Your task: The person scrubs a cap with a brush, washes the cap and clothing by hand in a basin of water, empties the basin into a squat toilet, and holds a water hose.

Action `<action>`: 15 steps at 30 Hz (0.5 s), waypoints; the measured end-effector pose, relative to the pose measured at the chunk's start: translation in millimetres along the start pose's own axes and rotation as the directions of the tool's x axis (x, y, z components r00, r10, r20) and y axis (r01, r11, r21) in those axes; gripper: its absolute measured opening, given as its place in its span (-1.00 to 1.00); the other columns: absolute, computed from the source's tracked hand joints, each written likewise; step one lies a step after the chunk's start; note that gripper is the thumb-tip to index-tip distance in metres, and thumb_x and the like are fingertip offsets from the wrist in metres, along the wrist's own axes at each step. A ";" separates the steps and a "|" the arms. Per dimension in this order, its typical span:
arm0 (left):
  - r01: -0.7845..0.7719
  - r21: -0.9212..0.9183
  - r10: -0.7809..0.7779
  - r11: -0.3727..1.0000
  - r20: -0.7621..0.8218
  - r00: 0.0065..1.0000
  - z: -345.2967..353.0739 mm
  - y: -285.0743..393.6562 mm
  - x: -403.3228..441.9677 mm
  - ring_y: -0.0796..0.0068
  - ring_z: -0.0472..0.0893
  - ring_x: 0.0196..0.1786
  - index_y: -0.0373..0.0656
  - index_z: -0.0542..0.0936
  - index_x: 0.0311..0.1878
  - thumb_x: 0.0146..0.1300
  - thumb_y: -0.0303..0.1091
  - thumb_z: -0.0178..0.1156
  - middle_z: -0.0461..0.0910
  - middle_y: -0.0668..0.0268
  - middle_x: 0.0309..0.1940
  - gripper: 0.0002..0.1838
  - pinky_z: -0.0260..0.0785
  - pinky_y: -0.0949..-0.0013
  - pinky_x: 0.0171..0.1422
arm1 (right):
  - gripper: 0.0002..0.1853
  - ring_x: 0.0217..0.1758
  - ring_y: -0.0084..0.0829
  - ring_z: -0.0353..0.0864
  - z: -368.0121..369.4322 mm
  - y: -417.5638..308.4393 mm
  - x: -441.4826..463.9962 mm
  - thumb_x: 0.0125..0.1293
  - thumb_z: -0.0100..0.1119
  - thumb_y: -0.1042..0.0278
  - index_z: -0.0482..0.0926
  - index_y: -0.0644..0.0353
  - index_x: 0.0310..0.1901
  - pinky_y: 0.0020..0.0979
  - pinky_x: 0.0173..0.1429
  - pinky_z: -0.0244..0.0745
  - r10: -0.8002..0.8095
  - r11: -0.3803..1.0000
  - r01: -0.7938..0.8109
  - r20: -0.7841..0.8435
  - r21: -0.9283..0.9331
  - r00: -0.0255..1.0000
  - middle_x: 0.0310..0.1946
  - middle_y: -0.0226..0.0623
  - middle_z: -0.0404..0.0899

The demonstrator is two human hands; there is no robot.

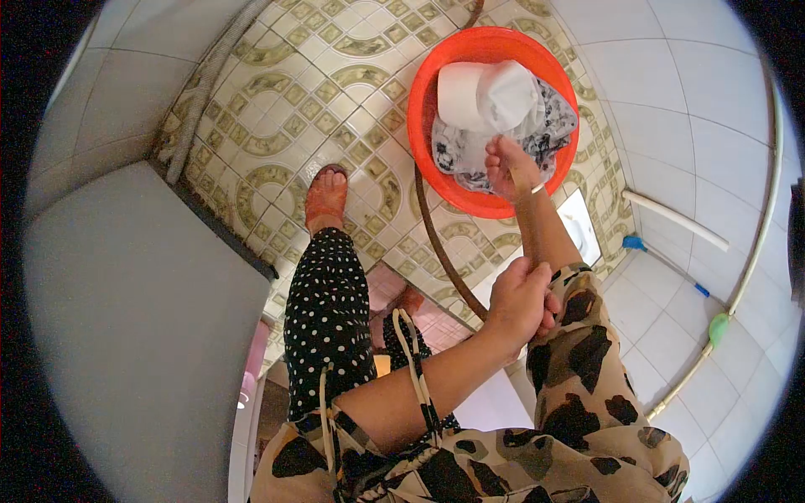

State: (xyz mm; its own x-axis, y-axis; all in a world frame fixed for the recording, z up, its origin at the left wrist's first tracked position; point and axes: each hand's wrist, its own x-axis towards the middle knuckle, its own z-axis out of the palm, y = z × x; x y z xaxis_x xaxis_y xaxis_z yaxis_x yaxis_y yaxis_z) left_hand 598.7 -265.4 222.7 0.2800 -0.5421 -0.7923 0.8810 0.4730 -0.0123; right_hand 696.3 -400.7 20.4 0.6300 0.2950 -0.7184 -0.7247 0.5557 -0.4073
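A red plastic basin [419,159] stands on the floor, holding wet black-and-white patterned cloth [558,117] and a white rounded bundle [459,94]. Over its near rim is my right hand [510,170], fingers curled, with a pale band at the wrist. A brown hose [444,261] rises from the floor behind my left hand [521,302]. That hand is closed around it beside my right forearm. From there the hose seems to run along the forearm into my right hand; its end is hard to make out.
Patterned floor tiles [277,109] look wet near my sandalled foot [327,197]. At the left is a large grey panel [142,318]. White wall tiles, a white pipe [675,220] and a hose with a green fitting [719,329] are on the right. A white floor fixture [579,226] lies near the basin.
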 end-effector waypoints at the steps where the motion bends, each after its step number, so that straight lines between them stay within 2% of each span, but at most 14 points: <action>1: -0.029 0.019 0.029 0.999 -0.007 1.000 0.9 0.7 -0.8 0.58 0.32 -0.77 -0.17 0.34 -0.25 0.20 -0.20 -0.11 0.39 0.31 -0.68 -0.77 0.17 0.51 -0.72 | -0.81 -0.53 -0.58 0.35 1.9 -2.2 0.7 0.14 0.08 0.20 0.39 0.08 -0.28 -0.61 -0.49 0.37 0.000 1.000 0.000 0.000 -0.001 1.000 -0.46 -0.46 0.39; 4: -0.086 0.052 0.087 0.995 -0.007 0.996 1.4 -0.3 1.1 0.59 0.31 -0.78 -0.17 0.35 -0.23 0.21 -0.18 -0.10 0.39 0.32 -0.68 -0.75 0.17 0.53 -0.72 | -0.80 -0.54 -0.58 0.34 15.0 -11.9 0.8 0.14 0.08 0.20 0.37 0.08 -0.28 -0.62 -0.48 0.36 -0.014 1.000 0.014 0.041 -0.008 0.999 -0.45 -0.46 0.38; 5: -0.116 0.067 0.116 0.991 0.001 0.993 1.4 0.0 1.2 0.60 0.31 -0.78 -0.16 0.35 -0.21 0.21 -0.17 -0.10 0.40 0.33 -0.68 -0.74 0.16 0.54 -0.73 | -0.80 -0.54 -0.59 0.33 19.0 -14.5 1.4 0.14 0.07 0.20 0.37 0.08 -0.29 -0.63 -0.50 0.35 -0.034 0.999 0.034 0.000 0.000 0.999 -0.46 -0.46 0.38; 7: -0.125 0.101 0.126 0.987 -0.001 0.992 2.7 1.1 -0.1 0.61 0.31 -0.79 -0.16 0.36 -0.20 0.21 -0.16 -0.08 0.40 0.33 -0.69 -0.74 0.15 0.55 -0.74 | -0.81 -0.55 -0.59 0.33 26.3 -20.3 3.0 0.15 0.07 0.20 0.37 0.08 -0.30 -0.65 -0.52 0.34 -0.053 0.999 0.053 -0.041 0.007 0.998 -0.47 -0.46 0.37; 9: -0.134 0.134 0.136 0.982 -0.003 0.991 3.7 3.5 -1.3 0.63 0.31 -0.80 -0.16 0.38 -0.20 0.21 -0.15 -0.07 0.41 0.34 -0.70 -0.73 0.14 0.56 -0.74 | -0.83 -0.56 -0.60 0.33 27.1 -26.9 6.8 0.16 0.06 0.21 0.36 0.09 -0.31 -0.64 -0.56 0.33 -0.080 0.997 0.080 0.027 -0.005 0.996 -0.47 -0.45 0.37; 13: -0.136 0.184 0.124 0.973 0.072 0.990 3.1 3.6 -0.2 0.65 0.32 -0.80 -0.17 0.41 -0.17 0.22 -0.15 -0.05 0.42 0.36 -0.71 -0.72 0.12 0.58 -0.76 | -0.84 -0.57 -0.60 0.33 20.1 -44.6 7.9 0.17 0.04 0.23 0.37 0.08 -0.31 -0.63 -0.58 0.32 -0.104 0.993 0.105 0.028 -0.049 0.994 -0.48 -0.44 0.38; 15: -0.156 0.190 0.141 0.969 0.091 0.986 2.5 2.7 0.8 0.66 0.31 -0.80 -0.17 0.42 -0.16 0.22 -0.16 -0.05 0.42 0.37 -0.71 -0.72 0.12 0.58 -0.76 | -0.84 -0.56 -0.58 0.35 24.0 -53.7 1.6 0.17 0.05 0.23 0.38 0.09 -0.31 -0.61 -0.58 0.34 -0.136 0.991 0.135 -0.039 -0.011 0.990 -0.48 -0.42 0.40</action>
State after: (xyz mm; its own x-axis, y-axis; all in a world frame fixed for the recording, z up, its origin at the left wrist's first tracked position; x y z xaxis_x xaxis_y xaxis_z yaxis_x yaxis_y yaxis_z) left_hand 602.3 -266.3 223.6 0.4346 -0.5307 -0.7276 0.8827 0.4113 0.2273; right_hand 743.0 -411.4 54.7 0.7111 0.1864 -0.6780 -0.6359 0.5819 -0.5070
